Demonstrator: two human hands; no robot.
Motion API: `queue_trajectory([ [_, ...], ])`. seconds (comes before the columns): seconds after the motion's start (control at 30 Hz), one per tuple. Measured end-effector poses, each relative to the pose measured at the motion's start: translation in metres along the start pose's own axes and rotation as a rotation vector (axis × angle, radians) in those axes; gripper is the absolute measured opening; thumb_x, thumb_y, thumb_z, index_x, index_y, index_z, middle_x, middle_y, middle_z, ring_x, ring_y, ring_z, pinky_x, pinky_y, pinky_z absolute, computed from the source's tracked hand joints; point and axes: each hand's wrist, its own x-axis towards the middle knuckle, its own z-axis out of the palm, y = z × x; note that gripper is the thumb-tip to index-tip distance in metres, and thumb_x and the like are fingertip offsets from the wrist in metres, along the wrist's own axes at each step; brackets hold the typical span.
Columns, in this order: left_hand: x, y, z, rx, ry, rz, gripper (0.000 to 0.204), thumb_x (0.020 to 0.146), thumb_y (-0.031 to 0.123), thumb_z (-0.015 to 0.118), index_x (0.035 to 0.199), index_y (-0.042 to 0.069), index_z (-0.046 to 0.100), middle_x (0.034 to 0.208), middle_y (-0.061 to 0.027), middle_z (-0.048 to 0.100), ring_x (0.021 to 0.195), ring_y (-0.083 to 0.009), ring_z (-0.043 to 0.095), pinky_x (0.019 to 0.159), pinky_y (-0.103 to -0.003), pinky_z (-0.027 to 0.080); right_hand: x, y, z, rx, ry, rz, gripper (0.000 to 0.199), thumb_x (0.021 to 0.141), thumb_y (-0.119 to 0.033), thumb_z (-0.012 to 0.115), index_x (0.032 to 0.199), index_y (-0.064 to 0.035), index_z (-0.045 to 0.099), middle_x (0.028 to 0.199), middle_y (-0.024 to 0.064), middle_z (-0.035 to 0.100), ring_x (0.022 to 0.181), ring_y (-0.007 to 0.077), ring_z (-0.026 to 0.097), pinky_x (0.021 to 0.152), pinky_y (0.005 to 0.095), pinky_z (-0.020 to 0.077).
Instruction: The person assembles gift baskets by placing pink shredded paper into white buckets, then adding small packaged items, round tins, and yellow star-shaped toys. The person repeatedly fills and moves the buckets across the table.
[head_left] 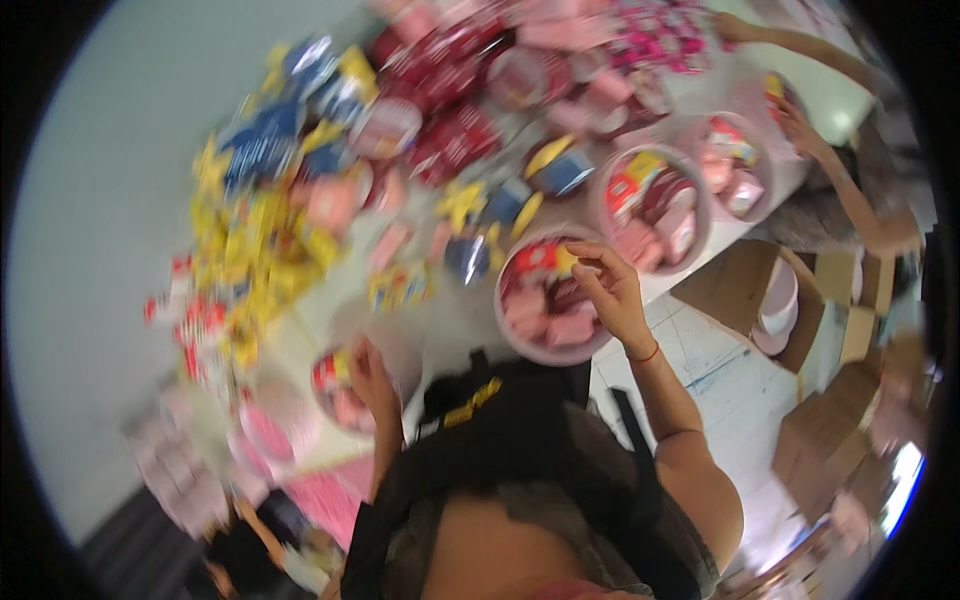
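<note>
The right hand [606, 288] is at a red-and-yellow packet [535, 260] inside a tub [548, 354]. The left hand [370, 375] is over another tub [345, 427]; blur hides whether either grips.

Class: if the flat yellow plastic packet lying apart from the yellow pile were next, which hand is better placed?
Probably the left hand: it looks nearer the yellow packet, while the right hand sits farther off, over a round pale-pink tub.

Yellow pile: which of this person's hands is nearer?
Left. In view, the left hand is below and right of the yellow pile; the right hand is farther right, at a tub.
</note>
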Motion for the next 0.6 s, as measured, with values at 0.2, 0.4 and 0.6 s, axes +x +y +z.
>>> queue_trajectory([
  [0.2,-0.004,-0.071,-0.160,0.184,0.560,0.114,0.050,0.090,0.014,0.063,0.135,0.000,0.047,0.139,-0.0137,0.048,0.132,-0.0271,0.041,0.111,-0.042,0.027,-0.102,0.074,0.032,-0.577,0.463,-0.259,0.051,0.087,-0.016,0.070,0.132,0.0001,0.053,0.132,0.0176,0.055,0.123,0.0324,0.050,0.108,0.0426,0.0346],
  [0.4,0.010,-0.148,-0.223,-0.072,0.027,-0.283,0.060,0.094,0.038,0.059,0.144,0.009,0.040,0.138,-0.0094,0.049,0.127,-0.0240,0.047,0.104,-0.045,0.039,-0.143,0.138,-0.004,0.184,0.658,0.255,0.071,0.090,-0.023,0.067,0.148,-0.0092,0.029,0.147,0.0147,0.032,0.133,0.0353,0.036,0.103,0.0532,0.0408],
  [0.6,-0.003,-0.140,-0.203,-0.165,-0.383,-0.355,0.071,0.095,0.042,0.057,0.153,0.021,0.022,0.143,-0.0092,0.044,0.121,-0.0246,0.052,0.084,-0.043,0.052,-0.139,0.193,0.034,0.737,0.440,0.366,0.048,0.084,-0.019,0.064,0.123,-0.0006,0.044,0.141,0.0193,0.026,0.117,0.0424,0.049,0.098,0.0589,0.0495],
])
